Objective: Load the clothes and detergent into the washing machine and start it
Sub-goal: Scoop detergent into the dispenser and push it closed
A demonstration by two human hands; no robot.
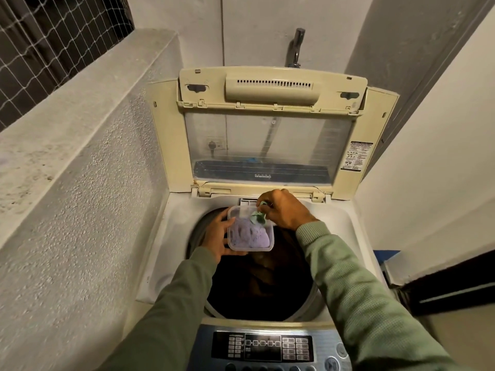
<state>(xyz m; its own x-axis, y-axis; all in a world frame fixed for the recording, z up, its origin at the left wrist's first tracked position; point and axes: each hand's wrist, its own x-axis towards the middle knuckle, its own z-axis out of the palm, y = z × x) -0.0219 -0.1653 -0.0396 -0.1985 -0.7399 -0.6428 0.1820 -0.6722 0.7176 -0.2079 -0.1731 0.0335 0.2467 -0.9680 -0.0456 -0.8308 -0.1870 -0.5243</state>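
From the head view, looking down, a washing machine (pixel 171 236) stands in a narrow corner. Its lid (pixel 267 84) is up and leans back toward the wall. The round drum (pixel 302 298) is open, and dark clothes (pixel 267 266) lie inside it, but they are hard to see.

The left hand (pixel 217 234) holds a clear plastic tub (pixel 271 243) over the far side of the drum. Its fingers wrap the tub's left side and the thumb sits at the near edge. The tub has light purple washing powder (pixel 249 234) in it.

The right hand (pixel 284 210) is at the far corner of the tub. Its fingers are curled and pinch a small green scoop (pixel 257 217), which dips into the tub just above the powder.

Both arms wear green sleeves (pixel 356 285). The button panel (pixel 267 346) is at the near edge of the machine. A metal tap (pixel 296 46) sticks out of the wall behind the lid. A rough grey ledge (pixel 80 116) runs along the left, with a net (pixel 53 36) above it.
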